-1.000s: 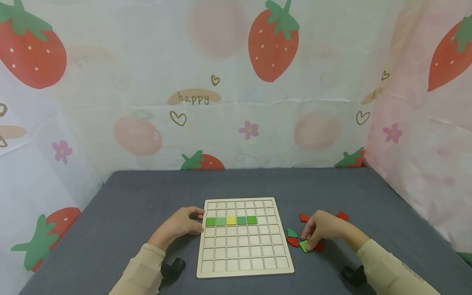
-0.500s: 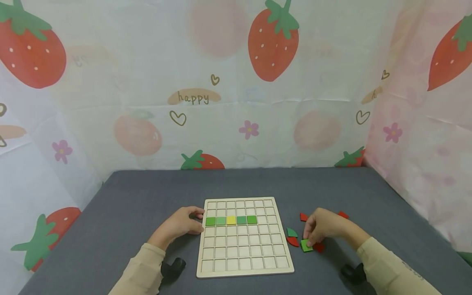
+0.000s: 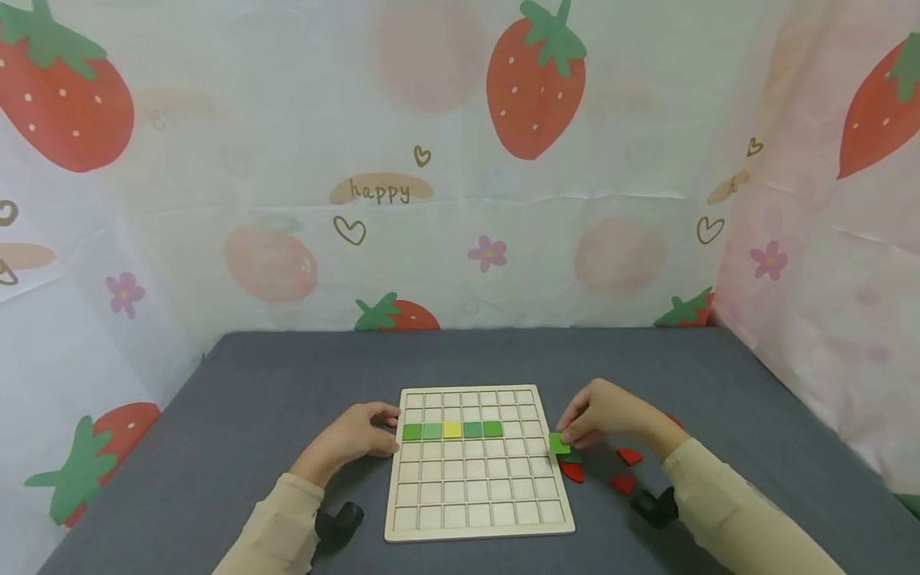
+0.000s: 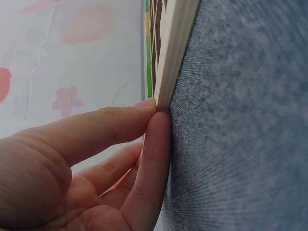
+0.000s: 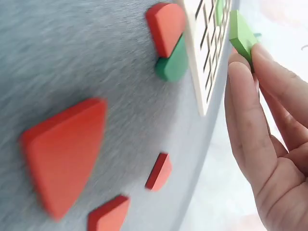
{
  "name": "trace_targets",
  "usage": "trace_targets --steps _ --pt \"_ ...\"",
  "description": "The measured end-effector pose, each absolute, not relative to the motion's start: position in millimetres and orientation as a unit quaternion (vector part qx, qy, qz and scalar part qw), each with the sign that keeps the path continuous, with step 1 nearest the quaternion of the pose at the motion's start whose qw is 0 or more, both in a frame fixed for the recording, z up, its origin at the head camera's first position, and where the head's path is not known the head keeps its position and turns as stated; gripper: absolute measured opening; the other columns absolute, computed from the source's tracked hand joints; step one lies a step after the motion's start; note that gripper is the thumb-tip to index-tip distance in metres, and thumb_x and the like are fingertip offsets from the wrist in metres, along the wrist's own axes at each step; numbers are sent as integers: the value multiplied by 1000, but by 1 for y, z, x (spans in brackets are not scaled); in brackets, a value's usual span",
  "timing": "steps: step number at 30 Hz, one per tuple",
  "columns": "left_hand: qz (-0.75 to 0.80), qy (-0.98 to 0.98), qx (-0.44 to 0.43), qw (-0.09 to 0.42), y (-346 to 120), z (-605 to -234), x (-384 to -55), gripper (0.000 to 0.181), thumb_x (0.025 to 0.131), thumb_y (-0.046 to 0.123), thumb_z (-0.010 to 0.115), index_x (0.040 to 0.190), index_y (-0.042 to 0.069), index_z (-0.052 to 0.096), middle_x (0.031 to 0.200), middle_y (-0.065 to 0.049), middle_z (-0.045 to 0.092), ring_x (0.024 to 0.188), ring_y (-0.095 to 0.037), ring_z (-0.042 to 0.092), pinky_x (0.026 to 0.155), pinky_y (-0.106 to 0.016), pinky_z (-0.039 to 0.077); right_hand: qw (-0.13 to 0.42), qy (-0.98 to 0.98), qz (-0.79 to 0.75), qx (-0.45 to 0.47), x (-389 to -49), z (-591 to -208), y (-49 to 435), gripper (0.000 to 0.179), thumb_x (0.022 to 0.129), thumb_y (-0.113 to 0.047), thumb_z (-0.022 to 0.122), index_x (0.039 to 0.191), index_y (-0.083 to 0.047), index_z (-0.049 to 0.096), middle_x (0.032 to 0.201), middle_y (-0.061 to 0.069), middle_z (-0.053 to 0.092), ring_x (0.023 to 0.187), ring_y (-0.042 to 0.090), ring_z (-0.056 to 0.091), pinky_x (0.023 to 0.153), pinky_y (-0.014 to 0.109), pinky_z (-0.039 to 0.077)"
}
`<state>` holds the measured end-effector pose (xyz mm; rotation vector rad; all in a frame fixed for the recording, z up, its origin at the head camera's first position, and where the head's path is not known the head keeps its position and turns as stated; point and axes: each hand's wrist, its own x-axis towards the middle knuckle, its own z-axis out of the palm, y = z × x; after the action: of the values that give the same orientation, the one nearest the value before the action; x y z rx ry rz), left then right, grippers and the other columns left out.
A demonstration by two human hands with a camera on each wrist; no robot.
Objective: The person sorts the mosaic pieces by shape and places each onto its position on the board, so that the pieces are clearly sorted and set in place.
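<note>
Between the thumb and fingers of my right hand [image 3: 607, 415] a light green square tile [image 3: 559, 444] is pinched, raised just over the right edge of the wooden grid board [image 3: 477, 517]. In the right wrist view the same tile [image 5: 241, 33] tilts at the fingertips. My left hand [image 3: 350, 438] holds the board's left edge; the left wrist view has its thumb and a finger at the wooden rim [image 4: 175, 48]. One row of the board carries several tiles, green ones and a yellow tile [image 3: 452, 430], starting from the left side.
Beside the board's right edge lie a dark green rounded piece [image 5: 173, 62] and a red rounded piece [image 3: 573, 473], touching. More red pieces, among them one red piece [image 3: 629, 456], are scattered under and near my right forearm. A strawberry-print curtain [image 3: 460, 263] closes off the table's back.
My right hand has lifted the light green tile off the table and carried it left and away from me to the board's right edge. My left hand stays in place.
</note>
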<state>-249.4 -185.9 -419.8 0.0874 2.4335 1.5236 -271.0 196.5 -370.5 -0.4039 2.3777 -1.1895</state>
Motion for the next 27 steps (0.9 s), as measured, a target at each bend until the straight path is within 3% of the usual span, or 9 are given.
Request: trace_targets --steps 10,27 --pt "527 838 31 138 -186 -420 -249 59 82 -8 70 138 -11 49 121 -22 54 88 -18 66 79 -36 61 200 863 -441 -140 -288 -374 171 14 82 -6 78 93 2 77 89 10 77 79 22 74 78 39 63" --pt "521 843 25 128 -184 -418 -247 59 81 -8 71 136 -11 51 119 -21 55 85 -17 65 77 -35 61 179 880 -427 -107 -305 -387 145 9 81 -7 80 88 -3 79 83 7 77 72 19 73 72 34 63"
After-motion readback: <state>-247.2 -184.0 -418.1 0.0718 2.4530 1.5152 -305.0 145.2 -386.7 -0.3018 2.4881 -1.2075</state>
